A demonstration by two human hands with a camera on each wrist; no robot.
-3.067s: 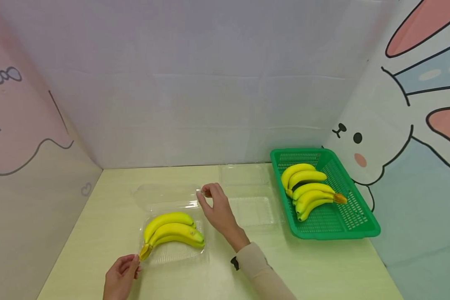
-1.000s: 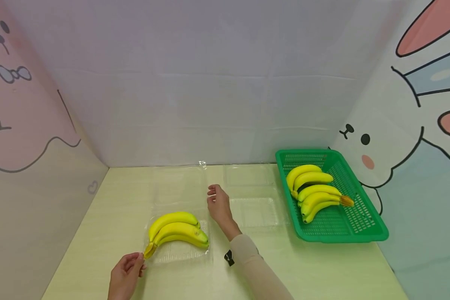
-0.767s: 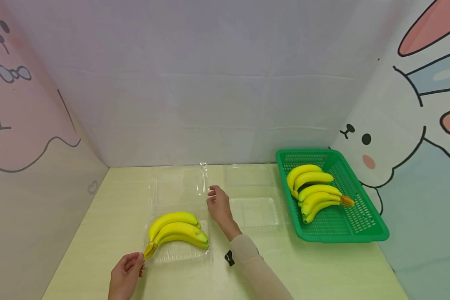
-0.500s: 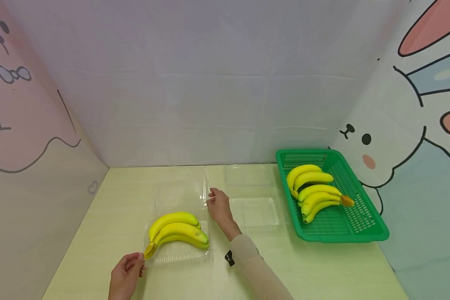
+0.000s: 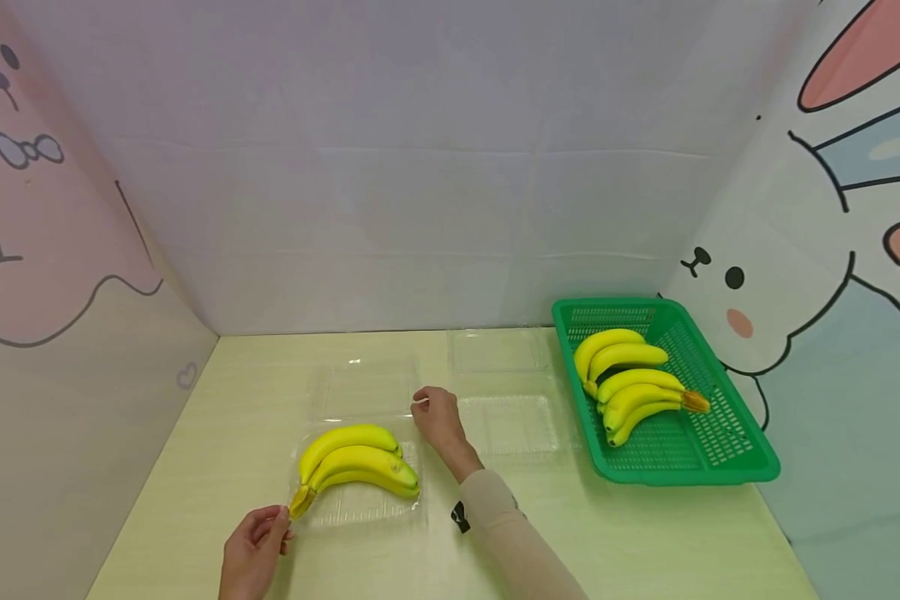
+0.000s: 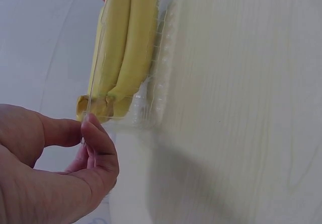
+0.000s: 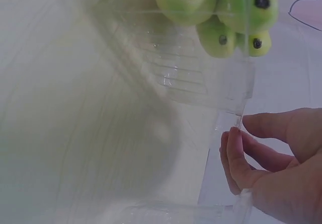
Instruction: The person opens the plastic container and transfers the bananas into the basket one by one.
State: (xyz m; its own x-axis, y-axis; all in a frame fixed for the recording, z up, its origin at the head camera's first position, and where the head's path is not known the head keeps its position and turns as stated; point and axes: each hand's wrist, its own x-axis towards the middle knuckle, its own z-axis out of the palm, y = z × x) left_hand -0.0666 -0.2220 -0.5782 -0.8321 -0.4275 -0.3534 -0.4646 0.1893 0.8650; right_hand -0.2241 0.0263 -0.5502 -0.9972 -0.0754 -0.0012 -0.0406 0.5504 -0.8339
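Two hands work one clear hinged plastic clamshell box (image 5: pixel 360 492) near the front of the pale yellow-green table (image 5: pixel 645 533). It holds a bunch of three yellow bananas (image 5: pixel 356 465). Right hand (image 5: pixel 438 417) pinches the free edge of the see-through lid (image 5: pixel 363 387) btwn thumb and curled fingers; lid leans back behind the fruit, not yet over it. Left hand (image 5: pixel 253 550) pinches the box's front-left corner rim, just by the stem end.

Risks, imo:
- thin lid slips from the pinch and springs back
- lid catches on the banana tips, w/ the bunch sitting high
- light box skids if the left hand's hold goes.
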